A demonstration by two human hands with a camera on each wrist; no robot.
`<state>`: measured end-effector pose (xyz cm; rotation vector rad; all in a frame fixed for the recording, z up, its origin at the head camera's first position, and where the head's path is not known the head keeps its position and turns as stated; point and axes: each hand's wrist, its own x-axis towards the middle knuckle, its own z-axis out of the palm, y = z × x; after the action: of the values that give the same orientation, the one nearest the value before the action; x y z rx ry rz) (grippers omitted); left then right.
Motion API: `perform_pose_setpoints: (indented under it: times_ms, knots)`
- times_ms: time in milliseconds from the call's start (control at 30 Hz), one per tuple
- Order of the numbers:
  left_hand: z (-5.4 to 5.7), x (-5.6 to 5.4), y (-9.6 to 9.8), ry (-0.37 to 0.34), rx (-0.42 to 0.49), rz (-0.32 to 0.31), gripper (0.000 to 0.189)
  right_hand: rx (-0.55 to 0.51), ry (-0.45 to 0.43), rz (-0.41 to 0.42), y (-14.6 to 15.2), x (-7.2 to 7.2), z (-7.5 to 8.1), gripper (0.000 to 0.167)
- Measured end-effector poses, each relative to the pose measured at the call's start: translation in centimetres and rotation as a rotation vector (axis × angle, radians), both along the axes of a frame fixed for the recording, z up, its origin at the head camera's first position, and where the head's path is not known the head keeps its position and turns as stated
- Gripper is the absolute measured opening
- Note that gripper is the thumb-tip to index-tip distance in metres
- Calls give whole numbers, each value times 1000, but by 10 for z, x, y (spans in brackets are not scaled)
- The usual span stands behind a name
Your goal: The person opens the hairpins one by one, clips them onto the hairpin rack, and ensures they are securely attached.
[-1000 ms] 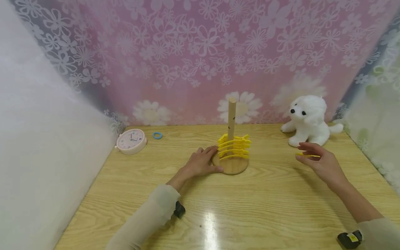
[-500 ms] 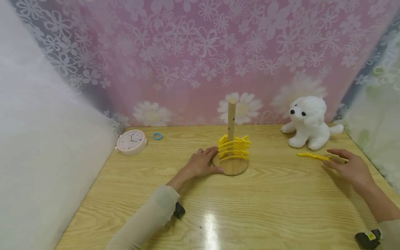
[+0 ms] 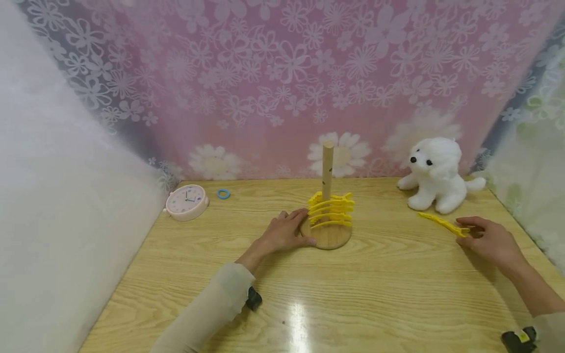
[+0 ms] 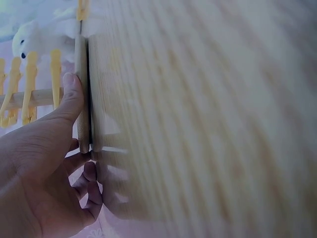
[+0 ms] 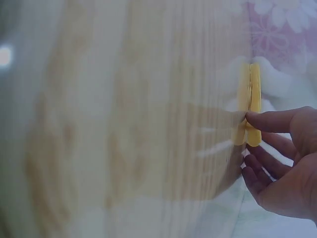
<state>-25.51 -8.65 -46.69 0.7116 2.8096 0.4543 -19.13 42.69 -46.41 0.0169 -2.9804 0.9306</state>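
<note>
Between thumb and fingers, my right hand [image 3: 492,240] pinches one end of a thin yellow plastic piece [image 3: 441,223] low over the table. In the right wrist view, the thumb lies against this yellow piece [image 5: 255,99], with the other fingers behind it. My left hand [image 3: 282,233] grips the left edge of a round wooden base [image 3: 331,238]. In the left wrist view, its thumb presses the top of the wooden base [image 4: 83,114]. From the base rises an upright wooden peg [image 3: 327,169]. Several similar yellow plastic pieces [image 3: 333,211] are stacked around its lower part.
A white plush dog [image 3: 437,171] sits at the back right, just behind the held piece. At the back left are a pink clock [image 3: 186,202] and a small blue ring [image 3: 223,194] on the wooden table [image 3: 247,314]. A flowered curtain [image 3: 265,108] hangs behind.
My right hand has moved right and slightly toward me, shifting its grip to the near right end of the yellow piece, which now lies more slanted. The left hand has stayed on the base.
</note>
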Motion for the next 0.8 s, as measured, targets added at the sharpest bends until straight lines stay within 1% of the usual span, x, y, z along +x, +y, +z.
perform_pose_setpoints:
  times_ms: [200, 300, 467, 533, 633, 800]
  knots:
    - [0, 0, 0, 3, -8, -2, 96, 60, 27, -9, 0, -1, 3, 45]
    - [0, 0, 0, 7, -8, -1, 96, 64, 27, -18, 0, -1, 4, 45]
    - [0, -1, 0, 8, -5, 1, 96, 10, 28, -66, -6, 1, 5, 49]
    - [0, -1, 0, 6, -5, -1, 95, -25, 37, -76, -10, 2, 6, 49]
    - [0, -1, 0, 5, -4, -6, 95, -46, 64, -76, -16, 2, 8, 50]
    - [-1, -1, 0, 9, -7, -11, 95, -41, 132, -48, -30, 1, 16, 39]
